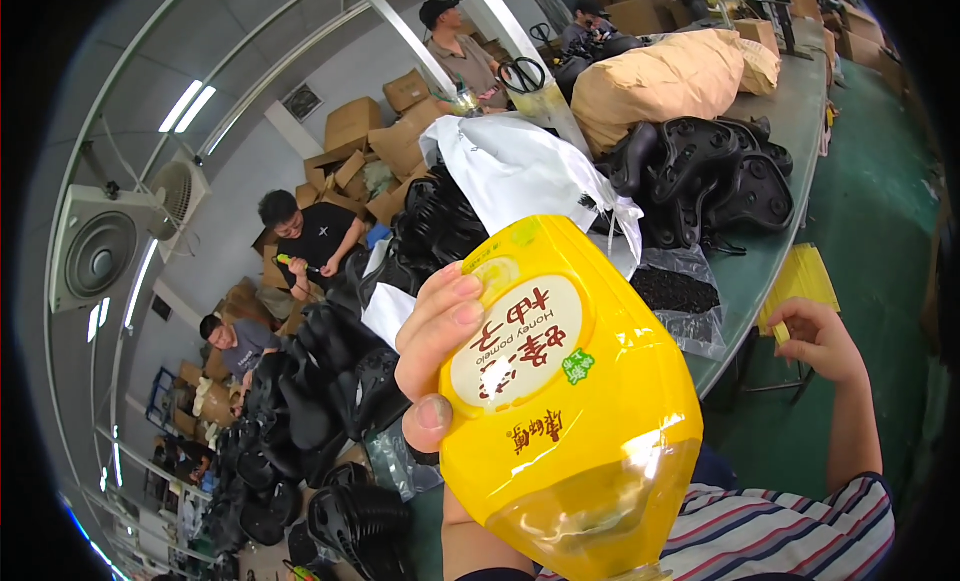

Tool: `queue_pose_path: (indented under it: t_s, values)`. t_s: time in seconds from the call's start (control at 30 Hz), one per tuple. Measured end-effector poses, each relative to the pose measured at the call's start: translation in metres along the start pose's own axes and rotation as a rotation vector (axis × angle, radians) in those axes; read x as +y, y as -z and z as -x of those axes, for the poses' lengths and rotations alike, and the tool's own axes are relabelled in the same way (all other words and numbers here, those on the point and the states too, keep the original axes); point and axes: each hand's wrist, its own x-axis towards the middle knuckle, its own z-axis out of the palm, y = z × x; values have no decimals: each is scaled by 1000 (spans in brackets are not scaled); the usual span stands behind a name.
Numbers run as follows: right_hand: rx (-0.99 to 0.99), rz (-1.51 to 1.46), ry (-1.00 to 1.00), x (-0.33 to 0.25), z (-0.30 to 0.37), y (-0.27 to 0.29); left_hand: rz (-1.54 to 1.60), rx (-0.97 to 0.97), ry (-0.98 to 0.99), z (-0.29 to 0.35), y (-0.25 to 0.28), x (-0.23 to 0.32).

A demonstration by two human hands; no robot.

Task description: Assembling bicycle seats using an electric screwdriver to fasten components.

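- One yellow drink bottle (570, 401) fills the middle of the view, tipped up toward the camera with its base nearest the lens; it carries one oval cream label.
- The left hand (440, 356) grasps the bottle from its left side: the thumb lies low on the bottle and two fingertips (462, 299) press against the label's edge.
- The right hand (815, 336) is out to the right, beyond the long edge of the green table (775, 236), its fingers curled loosely round a bundle of thin yellow strips (800, 281); how firmly it grips them cannot be told.
- One striped sleeve (790, 531) covers the right arm at the lower edge.
- Behind the bottle, on the table, lie one white plastic bag (520, 166), one clear bag of dark small parts (680, 296) near the table's long edge, and one heap of black moulded parts (705, 176).
- A second, longer pile of black parts (330, 381) runs down the table toward the lower left.
- One large tan sack (660, 81) lies farther up the table, with one pair of scissors (522, 76) beside it.
- Four other people are visible: two at the far end, two seated along the left side.
- Stacked cardboard boxes (375, 136) stand by the wall, and one wall fan (180, 191) is mounted at the left.
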Motion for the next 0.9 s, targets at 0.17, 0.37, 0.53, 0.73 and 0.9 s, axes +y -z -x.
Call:
queue_pose_path:
  t_s: [0.17, 0.37, 0.53, 0.73, 0.9]
  values:
    - [5, -11, -5, 9, -8, 0, 71, -68, -31, 7, 12, -26]
    - [5, -11, -13, 4, -3, 0, 77, -44, -13, 7, 6, -22]
    - [1, -8, -18, 5, -3, 2, 84, -25, 11, 9, 0, -24]
    - [3, -4, -11, 8, -3, 4, 75, -1, 36, 12, -4, -28]
    - [-7, 5, 13, 11, -4, 6, 61, 15, 56, 12, -5, -29]
